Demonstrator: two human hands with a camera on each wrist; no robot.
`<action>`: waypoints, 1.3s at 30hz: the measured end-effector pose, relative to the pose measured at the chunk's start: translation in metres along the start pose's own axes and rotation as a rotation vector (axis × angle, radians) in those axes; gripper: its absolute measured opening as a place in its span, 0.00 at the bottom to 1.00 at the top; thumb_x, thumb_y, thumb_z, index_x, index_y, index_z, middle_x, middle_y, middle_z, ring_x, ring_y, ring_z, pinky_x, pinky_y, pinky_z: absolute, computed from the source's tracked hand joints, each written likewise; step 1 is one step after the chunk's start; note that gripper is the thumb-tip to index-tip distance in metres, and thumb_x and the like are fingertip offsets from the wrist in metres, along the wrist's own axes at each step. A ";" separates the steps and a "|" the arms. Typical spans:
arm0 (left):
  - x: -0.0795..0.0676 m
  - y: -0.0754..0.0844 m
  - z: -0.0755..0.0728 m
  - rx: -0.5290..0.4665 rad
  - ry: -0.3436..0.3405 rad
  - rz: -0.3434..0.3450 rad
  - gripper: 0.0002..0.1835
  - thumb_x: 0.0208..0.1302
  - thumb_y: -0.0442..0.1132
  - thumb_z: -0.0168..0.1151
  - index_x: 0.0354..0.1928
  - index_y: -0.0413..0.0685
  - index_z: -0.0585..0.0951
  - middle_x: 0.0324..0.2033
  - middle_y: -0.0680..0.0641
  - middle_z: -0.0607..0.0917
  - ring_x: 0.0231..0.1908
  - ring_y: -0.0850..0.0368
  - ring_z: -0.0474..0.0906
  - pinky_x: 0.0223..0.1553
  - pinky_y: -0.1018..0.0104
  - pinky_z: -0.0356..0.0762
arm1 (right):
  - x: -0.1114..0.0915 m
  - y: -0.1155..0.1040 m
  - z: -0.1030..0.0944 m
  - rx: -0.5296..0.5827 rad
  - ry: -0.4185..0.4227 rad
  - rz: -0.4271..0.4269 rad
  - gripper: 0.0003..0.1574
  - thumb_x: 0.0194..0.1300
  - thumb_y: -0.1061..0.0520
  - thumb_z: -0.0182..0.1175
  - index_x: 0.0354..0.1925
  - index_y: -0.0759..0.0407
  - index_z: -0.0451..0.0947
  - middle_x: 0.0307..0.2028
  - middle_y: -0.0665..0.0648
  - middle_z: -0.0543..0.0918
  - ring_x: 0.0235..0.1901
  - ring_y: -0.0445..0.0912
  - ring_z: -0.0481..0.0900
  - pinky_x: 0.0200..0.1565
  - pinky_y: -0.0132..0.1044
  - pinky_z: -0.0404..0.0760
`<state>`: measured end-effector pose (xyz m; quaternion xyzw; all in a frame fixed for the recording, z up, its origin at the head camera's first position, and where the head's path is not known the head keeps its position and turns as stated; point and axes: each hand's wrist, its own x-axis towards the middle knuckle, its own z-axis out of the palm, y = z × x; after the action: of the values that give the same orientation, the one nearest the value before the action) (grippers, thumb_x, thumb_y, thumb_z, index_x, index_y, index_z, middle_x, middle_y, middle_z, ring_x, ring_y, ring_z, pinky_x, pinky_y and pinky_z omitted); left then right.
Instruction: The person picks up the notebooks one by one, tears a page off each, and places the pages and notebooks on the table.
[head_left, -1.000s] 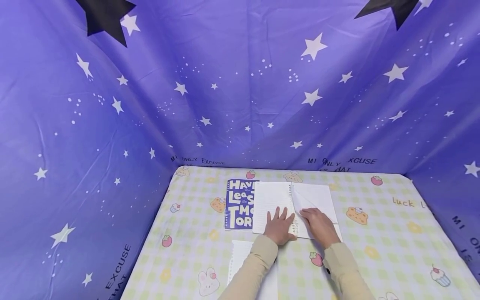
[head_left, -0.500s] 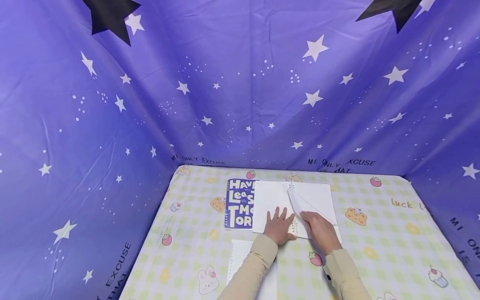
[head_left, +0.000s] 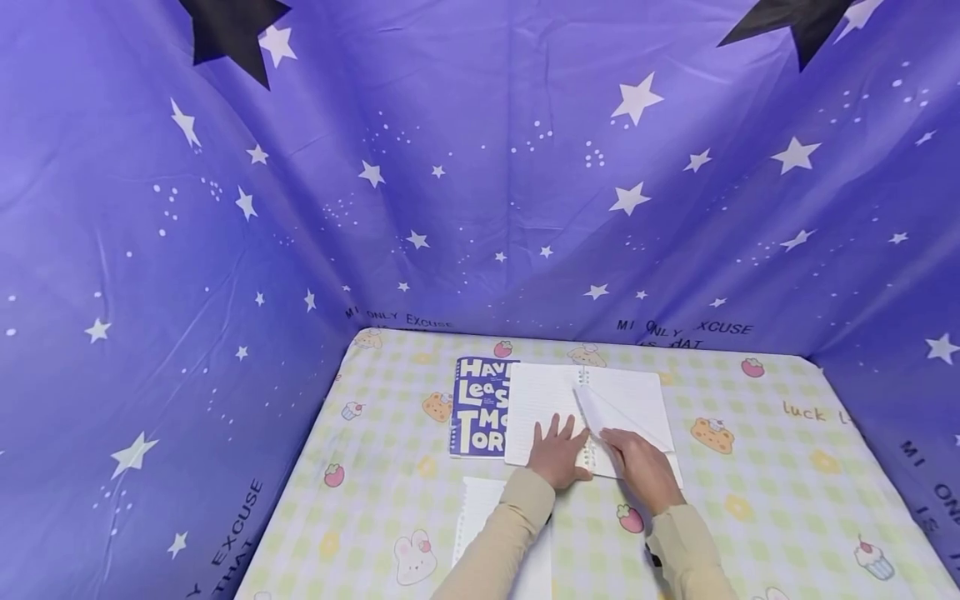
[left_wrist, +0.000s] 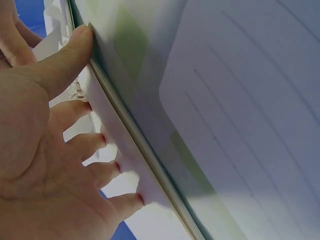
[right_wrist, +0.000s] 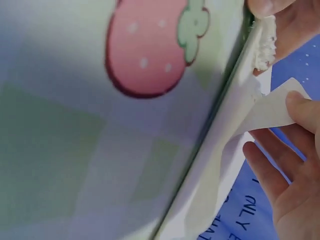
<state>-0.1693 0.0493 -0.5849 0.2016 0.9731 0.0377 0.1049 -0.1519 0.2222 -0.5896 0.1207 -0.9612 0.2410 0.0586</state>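
Star-printed backdrop: one, hung behind the table.
Table: one, covered by a checked cloth.
Open spiral notebook: one, laid on the table between both hands.
Purple notebook: one, partly covered by the open one.
Loose sheet: one seen, partly hidden by a sleeve.
Lifted page: one, folded up beside the coil.
Hands: two; left hand spread wide, pressed on the notebook, nothing gripped; right hand nearly closed, the page pinched by thumb and fingers.
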 end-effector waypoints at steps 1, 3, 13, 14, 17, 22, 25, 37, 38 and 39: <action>0.000 0.000 0.000 0.003 -0.001 0.003 0.42 0.57 0.67 0.63 0.74 0.68 0.64 0.75 0.54 0.61 0.76 0.51 0.53 0.74 0.47 0.57 | -0.001 -0.001 -0.002 -0.007 0.005 -0.006 0.17 0.69 0.64 0.58 0.54 0.65 0.82 0.52 0.66 0.84 0.55 0.63 0.80 0.57 0.60 0.77; -0.001 0.001 0.000 0.010 -0.006 0.005 0.42 0.58 0.67 0.62 0.74 0.69 0.64 0.76 0.54 0.60 0.76 0.51 0.53 0.74 0.47 0.56 | -0.003 -0.002 -0.006 -0.020 0.010 -0.020 0.16 0.68 0.64 0.59 0.52 0.65 0.83 0.51 0.66 0.84 0.54 0.63 0.81 0.56 0.59 0.78; -0.001 0.005 -0.005 0.012 -0.005 0.024 0.41 0.59 0.67 0.61 0.74 0.68 0.64 0.76 0.54 0.60 0.76 0.51 0.52 0.74 0.48 0.56 | -0.011 0.004 -0.014 -0.019 0.041 -0.024 0.15 0.68 0.64 0.60 0.52 0.63 0.83 0.50 0.63 0.86 0.53 0.61 0.82 0.54 0.60 0.79; -0.001 0.005 -0.005 0.012 -0.003 0.026 0.41 0.59 0.67 0.60 0.74 0.68 0.64 0.76 0.54 0.60 0.76 0.51 0.52 0.74 0.47 0.56 | -0.012 0.005 -0.014 -0.016 0.044 -0.026 0.15 0.67 0.64 0.60 0.52 0.62 0.84 0.50 0.63 0.86 0.53 0.61 0.82 0.54 0.59 0.79; 0.000 0.005 -0.005 0.001 0.010 0.027 0.40 0.60 0.67 0.60 0.73 0.68 0.67 0.75 0.55 0.62 0.76 0.50 0.53 0.74 0.47 0.56 | -0.016 0.005 -0.014 -0.013 0.034 -0.032 0.14 0.67 0.64 0.61 0.50 0.61 0.84 0.50 0.62 0.86 0.53 0.61 0.82 0.54 0.59 0.79; 0.003 0.003 -0.001 -0.023 0.037 0.022 0.37 0.59 0.67 0.61 0.69 0.66 0.72 0.72 0.57 0.67 0.75 0.50 0.54 0.74 0.46 0.57 | -0.028 0.006 -0.011 -0.011 0.064 -0.032 0.12 0.66 0.63 0.62 0.48 0.59 0.85 0.49 0.60 0.86 0.51 0.59 0.83 0.52 0.58 0.81; 0.004 0.000 0.000 -0.021 0.048 0.020 0.37 0.59 0.68 0.60 0.69 0.65 0.72 0.72 0.57 0.68 0.76 0.50 0.54 0.74 0.46 0.56 | -0.034 0.008 -0.012 0.006 0.151 -0.036 0.12 0.66 0.65 0.62 0.47 0.60 0.86 0.47 0.60 0.87 0.49 0.59 0.84 0.50 0.57 0.81; -0.002 -0.001 -0.002 0.040 -0.013 0.005 0.29 0.62 0.70 0.55 0.53 0.61 0.86 0.77 0.55 0.58 0.77 0.53 0.50 0.75 0.51 0.55 | -0.056 0.004 -0.024 0.079 0.234 0.046 0.10 0.70 0.65 0.58 0.46 0.60 0.84 0.44 0.60 0.88 0.46 0.60 0.85 0.48 0.57 0.81; -0.002 0.000 -0.002 0.040 -0.018 0.003 0.28 0.62 0.70 0.55 0.51 0.62 0.87 0.77 0.56 0.57 0.77 0.54 0.49 0.75 0.52 0.54 | -0.059 0.003 -0.025 0.078 0.235 0.050 0.10 0.70 0.65 0.58 0.46 0.61 0.84 0.44 0.60 0.88 0.45 0.60 0.86 0.48 0.56 0.82; -0.002 0.000 -0.001 0.033 -0.023 0.001 0.29 0.62 0.70 0.54 0.53 0.62 0.86 0.77 0.56 0.56 0.77 0.54 0.49 0.76 0.53 0.53 | -0.062 0.002 -0.026 0.079 0.239 0.052 0.10 0.70 0.65 0.58 0.46 0.61 0.84 0.43 0.60 0.88 0.44 0.60 0.86 0.47 0.56 0.82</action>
<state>-0.1675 0.0485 -0.5833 0.2045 0.9722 0.0192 0.1127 -0.0916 0.2486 -0.5784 0.0683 -0.9400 0.2928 0.1615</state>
